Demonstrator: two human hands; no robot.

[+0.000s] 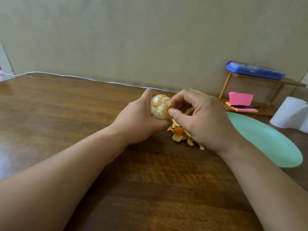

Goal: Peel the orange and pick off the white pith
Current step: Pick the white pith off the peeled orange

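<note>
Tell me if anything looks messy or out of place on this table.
The peel scraps lie in a loose heap on the table, under the right hand and beside the plate, not on it. Nothing else stands out.

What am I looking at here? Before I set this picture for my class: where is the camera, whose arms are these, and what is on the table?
No machine here: the picture comes from a wide-angle camera worn on a person's head, looking forward and down, so both arms are the wearer's own. The left hand grips a mostly peeled orange above the wooden table. The right hand pinches at white pith on the fruit's side with thumb and forefinger. Below the hands lies a pile of peel pieces. To the right are a green plate, a white paper roll and a small wooden shelf with pink sticky notes and a black pen.
</note>
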